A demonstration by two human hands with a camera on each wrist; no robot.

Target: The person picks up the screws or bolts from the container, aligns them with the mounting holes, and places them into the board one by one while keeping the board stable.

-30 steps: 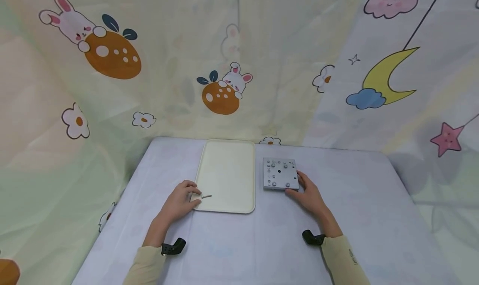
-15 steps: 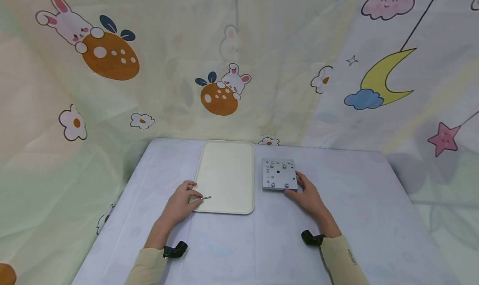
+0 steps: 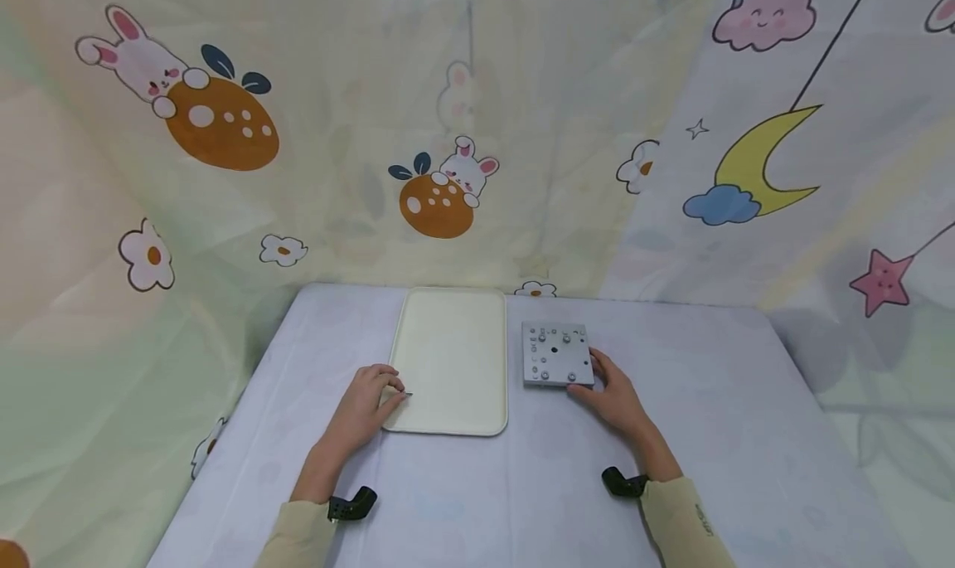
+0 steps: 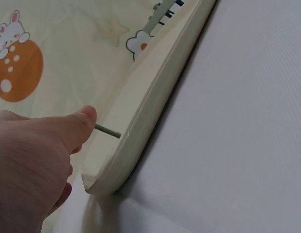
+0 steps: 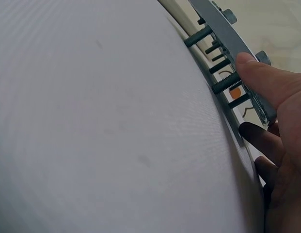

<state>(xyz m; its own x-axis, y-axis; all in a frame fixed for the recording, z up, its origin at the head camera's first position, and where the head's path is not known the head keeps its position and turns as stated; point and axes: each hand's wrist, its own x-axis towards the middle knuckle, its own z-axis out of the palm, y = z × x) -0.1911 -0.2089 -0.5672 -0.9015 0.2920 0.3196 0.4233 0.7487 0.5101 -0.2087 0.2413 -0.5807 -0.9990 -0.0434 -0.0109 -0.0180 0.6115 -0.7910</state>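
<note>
At the near left corner of the cream tray (image 3: 455, 361), my left hand (image 3: 360, 404) pinches a thin metal screw between thumb and fingers. In the left wrist view the dark shank of the screw (image 4: 107, 130) sticks out past the thumb tip toward the tray's rim; its head is hidden in the fingers. My right hand (image 3: 618, 392) holds the near right corner of a square grey metal plate (image 3: 555, 361), thumb on the near edge. Several screws go through the plate. Seen from the right wrist, their threaded shanks (image 5: 227, 82) point down below it to the table.
A white cloth covers the table (image 3: 462, 502). The plate stands just right of the tray, with a narrow strip of cloth between them. Behind the table hangs a printed curtain (image 3: 336, 95) with rabbits, a moon and flowers.
The left fingers have closed on the screw on the tray, and less of it shows now. The right hand stays at the plate. The head view has tipped up slightly.
</note>
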